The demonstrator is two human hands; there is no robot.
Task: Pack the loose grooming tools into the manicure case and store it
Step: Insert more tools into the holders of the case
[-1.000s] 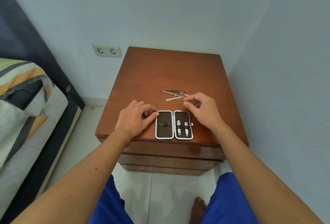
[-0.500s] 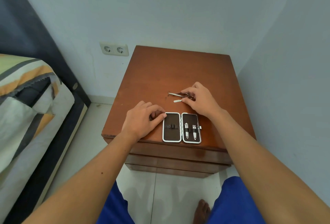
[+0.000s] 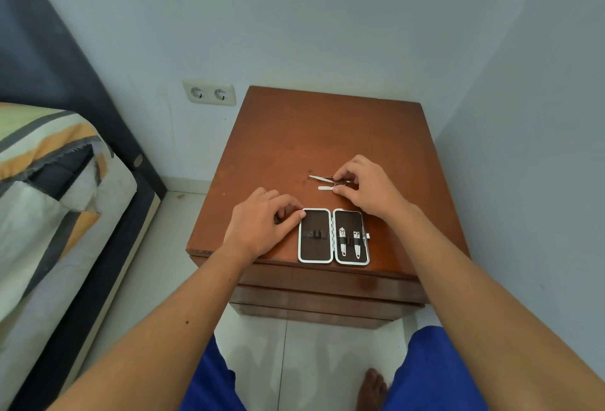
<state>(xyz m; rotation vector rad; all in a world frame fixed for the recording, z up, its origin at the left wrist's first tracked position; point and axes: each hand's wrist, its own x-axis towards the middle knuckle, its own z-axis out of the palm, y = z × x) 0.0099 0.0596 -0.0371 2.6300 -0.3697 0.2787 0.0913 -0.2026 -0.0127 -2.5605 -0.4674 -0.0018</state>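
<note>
The manicure case lies open and flat near the front edge of the wooden nightstand. Its right half holds two metal tools under an elastic strap; the left half's strap is empty. My left hand rests beside the case, thumb touching its upper left corner, fingers curled. Just behind the case lie loose metal tools, thin and silvery. My right hand is on them, its fingertips pinching one tool at the right end; the rest of the pile is partly hidden under the fingers.
A bed with striped bedding stands at the left, with a double wall socket on the wall between. The nightstand sits in a corner, a wall close on its right. My knees in blue shorts and a bare foot are below.
My right hand moved forward from beside the case onto the loose tools and now pinches one. The left hand stayed at the case's corner. The camera view shifted slightly.
</note>
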